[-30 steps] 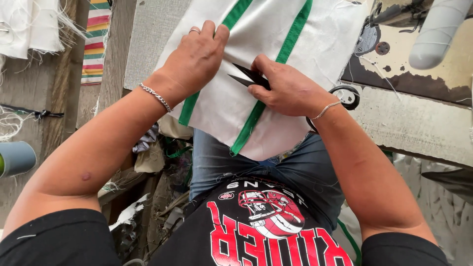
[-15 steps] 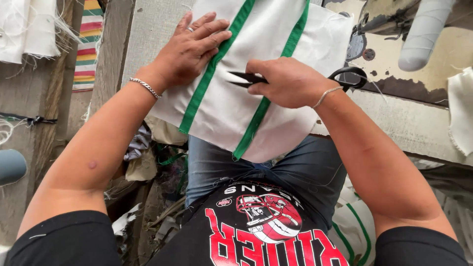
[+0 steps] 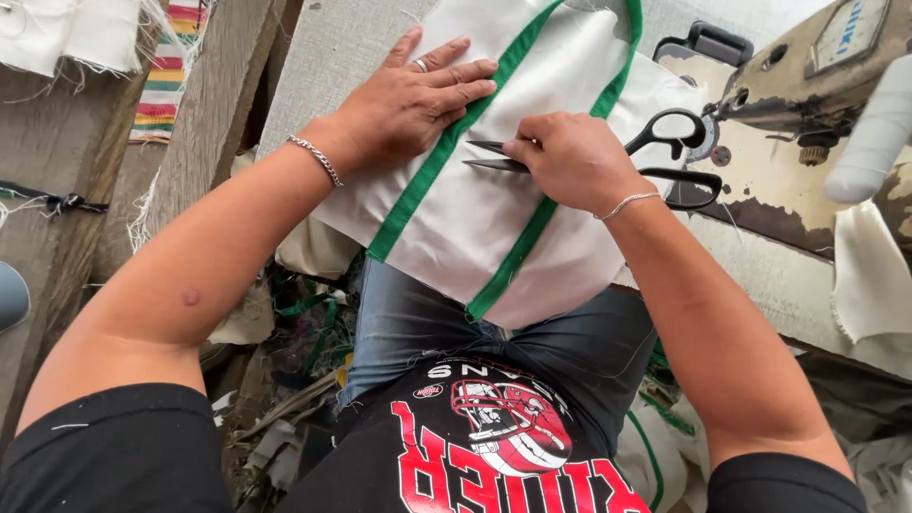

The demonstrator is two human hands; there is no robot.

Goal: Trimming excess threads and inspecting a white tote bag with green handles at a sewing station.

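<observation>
A white cloth bag [image 3: 494, 218] with two green straps lies across my lap and the edge of the grey work table [image 3: 323, 85]. My left hand [image 3: 413, 95] lies flat on the cloth over the left green strap, fingers spread, a ring on one finger. My right hand [image 3: 570, 161] rests on black scissors [image 3: 665, 157], covering their middle. The blades stick out to the left, slightly apart, and the black handle loops show to the right. Both wrists wear thin bracelets.
A worn beige sewing machine [image 3: 817, 104] stands at the right with a white thread cone [image 3: 879, 133]. More white cloth [image 3: 869, 275] hangs at the right edge. Wooden boards, a striped cloth [image 3: 176, 66] and frayed white fabric [image 3: 66, 33] lie at the left. Scraps litter the floor.
My left hand slid up and flattened on the left strap. My right hand moved right with the scissors, whose handle loops now show. The view shifted toward the sewing machine.
</observation>
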